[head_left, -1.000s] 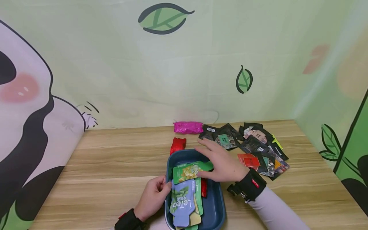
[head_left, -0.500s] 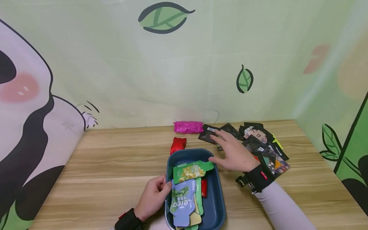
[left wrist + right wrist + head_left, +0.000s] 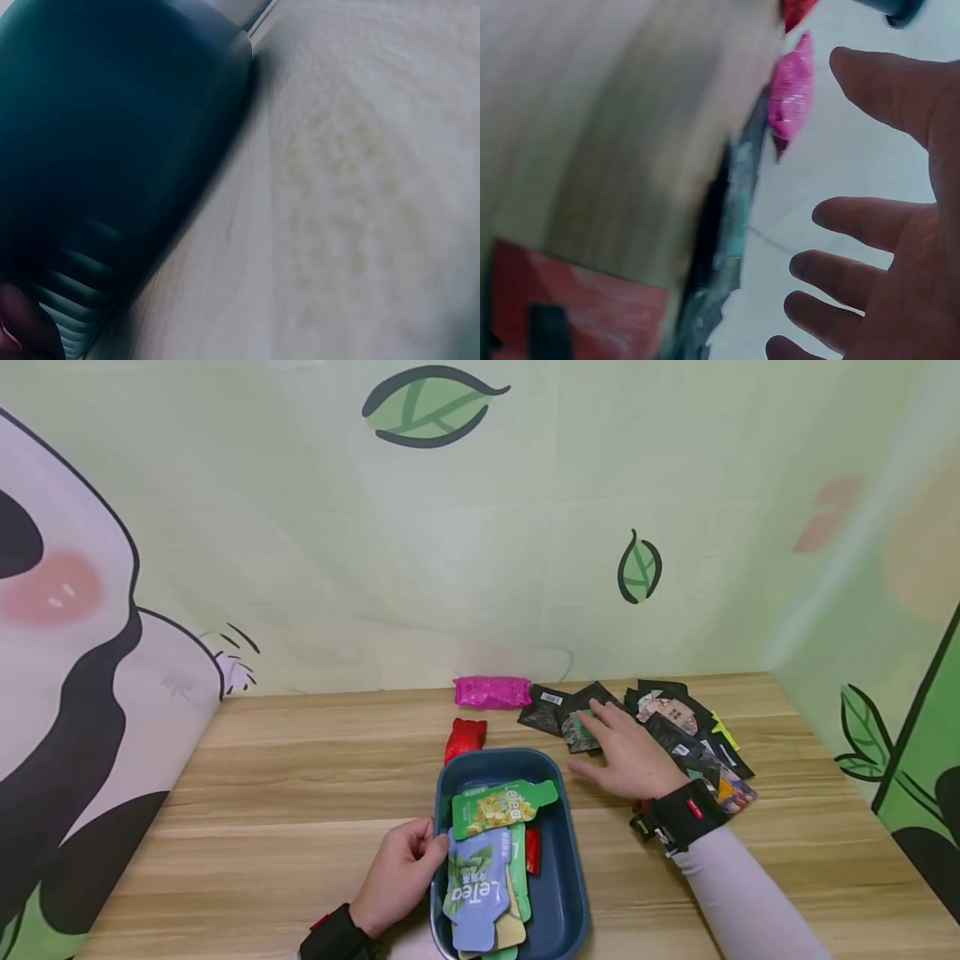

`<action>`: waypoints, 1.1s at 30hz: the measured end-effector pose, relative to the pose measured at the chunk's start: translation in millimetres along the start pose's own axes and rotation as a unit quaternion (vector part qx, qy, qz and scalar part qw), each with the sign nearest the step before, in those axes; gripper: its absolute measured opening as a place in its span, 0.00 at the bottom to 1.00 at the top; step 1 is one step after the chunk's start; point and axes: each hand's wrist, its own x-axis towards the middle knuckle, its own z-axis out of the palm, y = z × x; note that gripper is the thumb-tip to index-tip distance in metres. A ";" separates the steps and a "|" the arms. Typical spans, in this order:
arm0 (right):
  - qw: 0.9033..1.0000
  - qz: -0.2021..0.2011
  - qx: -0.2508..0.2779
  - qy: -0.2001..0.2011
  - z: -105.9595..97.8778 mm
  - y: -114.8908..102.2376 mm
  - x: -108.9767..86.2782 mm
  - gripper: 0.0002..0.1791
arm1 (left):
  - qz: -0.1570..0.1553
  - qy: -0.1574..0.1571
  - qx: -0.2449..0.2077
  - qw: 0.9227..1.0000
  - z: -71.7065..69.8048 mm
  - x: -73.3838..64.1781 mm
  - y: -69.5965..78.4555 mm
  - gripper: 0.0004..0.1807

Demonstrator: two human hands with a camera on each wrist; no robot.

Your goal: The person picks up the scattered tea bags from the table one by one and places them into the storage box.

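Observation:
A blue plastic bin (image 3: 557,893) stands at the front of the table. My left hand (image 3: 397,868) grips its left rim, thumb on top and fingers curled outside; the left wrist view shows the bin's outer wall (image 3: 112,142). Inside lie a green packet (image 3: 491,810), a light-blue packet (image 3: 476,881) and a red wrapper (image 3: 532,850), with more packets partly covered. My right hand (image 3: 630,756) hovers with spread fingers over a black packet with a green label (image 3: 581,737), partly hidden. In the right wrist view that hand (image 3: 915,255) holds nothing.
Several black packets (image 3: 667,710) overlap in a heap at the back right. A magenta wrapped snack (image 3: 492,692) lies by the back wall, and a red wrapped snack (image 3: 465,739) sits just behind the bin. A printed cloth (image 3: 480,568) stands behind the wooden table (image 3: 322,760).
My right hand has moved right, from above the bin to above the black packets. The left hand and bin stay where they were.

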 end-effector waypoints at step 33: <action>0.998 0.050 -0.035 0.032 13.8 2.6 5.6 0.14 | -0.010 -0.007 -0.012 1.000 0.3 0.3 0.0 0.16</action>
